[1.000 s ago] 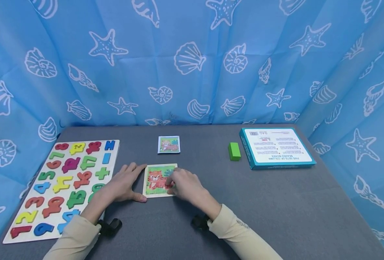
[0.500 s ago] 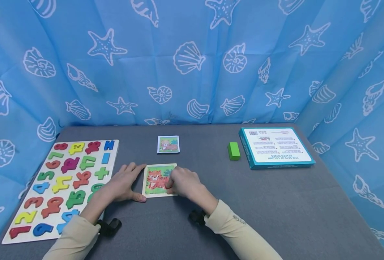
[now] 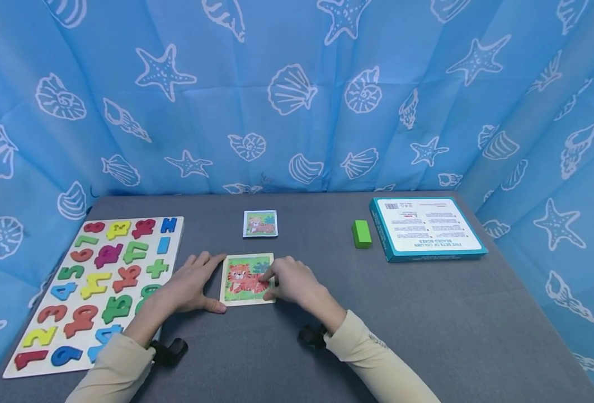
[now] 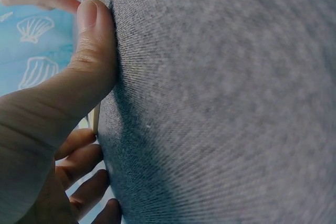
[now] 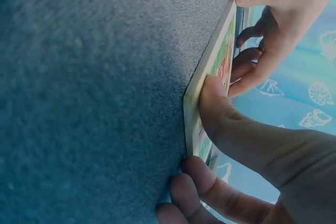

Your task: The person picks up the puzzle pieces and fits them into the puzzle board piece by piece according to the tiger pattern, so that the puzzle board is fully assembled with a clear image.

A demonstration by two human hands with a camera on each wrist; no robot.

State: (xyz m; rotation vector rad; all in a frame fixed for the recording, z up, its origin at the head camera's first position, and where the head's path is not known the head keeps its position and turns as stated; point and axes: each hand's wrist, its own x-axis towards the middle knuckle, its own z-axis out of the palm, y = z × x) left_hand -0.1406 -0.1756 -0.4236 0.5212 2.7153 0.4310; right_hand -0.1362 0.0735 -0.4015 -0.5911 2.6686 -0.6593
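Observation:
A square tiger picture puzzle [image 3: 236,288] in a pale wooden frame lies flat on the grey table. My left hand [image 3: 190,285] holds it by the left side, thumb at the near corner and index finger at the far one. Over the right side is my right hand [image 3: 297,284], its index finger reaching toward the tiger's body. In the right wrist view, the right thumb [image 5: 215,95] touches the picture near the frame's edge, while other fingers [image 5: 198,171] are beside the frame. Behind the puzzle lies a small card [image 3: 260,224] bearing the same tiger picture.
A white number board [image 3: 168,240] with coloured numerals and signs lies on the left, beside my left forearm. A green block [image 3: 362,234] and a flat teal-edged box [image 3: 428,226] are at the back right. A blue shell-patterned curtain [image 3: 297,129] hangs behind.
My right hand has shifted slightly right and its index finger has straightened, uncovering more of the tiger's body. The left hand and puzzle stay put.

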